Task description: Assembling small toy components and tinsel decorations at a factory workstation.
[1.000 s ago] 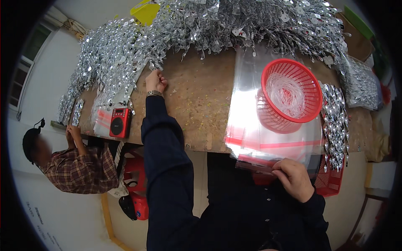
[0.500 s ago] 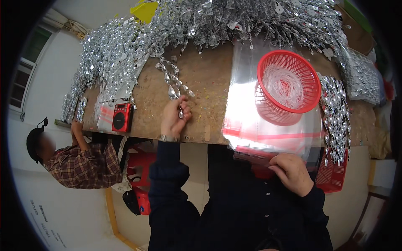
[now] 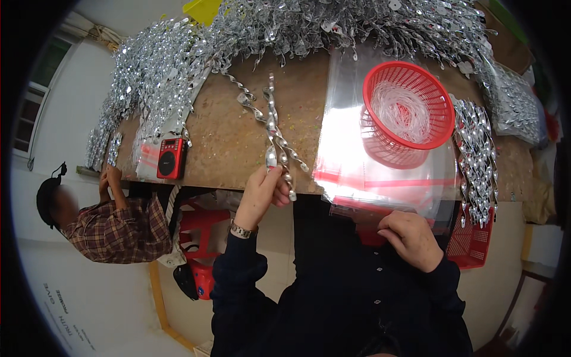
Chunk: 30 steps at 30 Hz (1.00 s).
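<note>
My left hand [image 3: 257, 195] is closed around a few silver twisted spiral strips [image 3: 271, 119] near the table's front edge. They fan out above the fingers, and one beaded end hangs below the hand. Another twisted strip lies beside them, reaching up toward the big silver heap [image 3: 279, 33]. At the table's front edge, my right hand [image 3: 411, 240] is closed, thumb against fingers, by the overhanging edge of the clear plastic bags [image 3: 342, 160] with red bands. What its fingers pinch, if anything, is hidden.
A red basket [image 3: 440, 128] of clear thin threads [image 3: 401, 113] stands on the bags. Silver strips [image 3: 474, 160] hang over the edge at right, above another red basket [image 3: 471, 247]. A red radio [image 3: 171, 158] stands left. A person in a plaid shirt [image 3: 128, 235] works at far left.
My left hand has moved right and toward me, drawing the silver strips along with it. My right hand stays by the bag edge. The view has shifted slightly.
</note>
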Available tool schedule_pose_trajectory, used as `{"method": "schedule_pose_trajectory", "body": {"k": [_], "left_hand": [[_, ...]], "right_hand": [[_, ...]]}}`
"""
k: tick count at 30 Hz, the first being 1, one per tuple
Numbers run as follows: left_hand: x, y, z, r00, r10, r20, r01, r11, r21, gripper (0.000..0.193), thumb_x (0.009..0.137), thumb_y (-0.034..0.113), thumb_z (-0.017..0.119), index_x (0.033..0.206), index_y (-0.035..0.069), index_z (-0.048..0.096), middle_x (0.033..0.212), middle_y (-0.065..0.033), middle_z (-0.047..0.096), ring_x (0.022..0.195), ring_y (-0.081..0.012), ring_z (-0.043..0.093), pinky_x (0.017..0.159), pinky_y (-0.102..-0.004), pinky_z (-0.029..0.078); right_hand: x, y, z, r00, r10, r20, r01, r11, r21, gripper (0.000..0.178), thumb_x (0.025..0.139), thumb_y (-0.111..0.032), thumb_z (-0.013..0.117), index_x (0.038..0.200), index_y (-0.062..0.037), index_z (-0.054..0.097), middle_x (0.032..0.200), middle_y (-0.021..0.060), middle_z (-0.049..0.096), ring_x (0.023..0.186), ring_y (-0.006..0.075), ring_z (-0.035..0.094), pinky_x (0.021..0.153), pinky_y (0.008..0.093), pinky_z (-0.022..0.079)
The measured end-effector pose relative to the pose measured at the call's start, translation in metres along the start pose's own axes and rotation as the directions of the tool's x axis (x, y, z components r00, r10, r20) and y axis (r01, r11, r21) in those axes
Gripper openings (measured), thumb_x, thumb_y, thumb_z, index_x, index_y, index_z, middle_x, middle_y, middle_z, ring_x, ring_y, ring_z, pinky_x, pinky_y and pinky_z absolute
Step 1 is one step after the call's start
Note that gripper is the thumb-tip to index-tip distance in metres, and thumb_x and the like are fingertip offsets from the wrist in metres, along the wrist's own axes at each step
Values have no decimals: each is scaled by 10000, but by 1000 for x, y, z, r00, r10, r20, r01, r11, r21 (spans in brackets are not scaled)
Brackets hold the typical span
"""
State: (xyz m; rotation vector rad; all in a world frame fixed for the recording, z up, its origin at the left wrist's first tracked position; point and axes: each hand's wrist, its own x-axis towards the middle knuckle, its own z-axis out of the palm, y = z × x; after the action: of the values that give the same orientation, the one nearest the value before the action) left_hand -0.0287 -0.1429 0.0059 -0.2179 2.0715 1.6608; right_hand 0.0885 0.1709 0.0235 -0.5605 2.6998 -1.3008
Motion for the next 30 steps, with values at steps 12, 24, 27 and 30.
{"method": "schedule_pose_trajectory", "body": {"k": [12,24,27,30], "left_hand": [[-22,-3,4,943,262,-204,-241,963,123,298,996,237,414,1020,-10,580,632,-7,510,544,-62,472,503,-213,392],[-56,33,7,713,635,297,-698,598,394,182,792,47,660,968,5,657,716,-100,551,661,-248,537,602,-312,407],[-58,40,7,674,653,346,-739,600,307,176,774,31,668,945,-9,660,720,-97,566,652,-228,542,589,-310,400],[-57,40,12,612,708,353,-789,579,207,158,762,26,674,912,-20,660,728,-101,582,654,-218,552,589,-306,406]], "right_hand": [[-2,3,1,1000,-9,-23,9,1000,-18,85,798,-57,644,844,-26,580,781,110,605,747,300,602,672,374,464],[4,-57,-52,815,-478,-328,270,813,-515,280,774,-145,685,1023,-34,624,1038,149,634,903,321,579,778,413,457],[11,-59,-51,848,-443,-292,201,777,-596,373,768,-227,694,1089,-48,627,1108,149,616,991,325,566,847,443,441],[17,-65,-50,871,-395,-292,145,774,-616,390,753,-210,707,1105,-60,630,1076,128,628,977,300,580,847,427,440]]}}
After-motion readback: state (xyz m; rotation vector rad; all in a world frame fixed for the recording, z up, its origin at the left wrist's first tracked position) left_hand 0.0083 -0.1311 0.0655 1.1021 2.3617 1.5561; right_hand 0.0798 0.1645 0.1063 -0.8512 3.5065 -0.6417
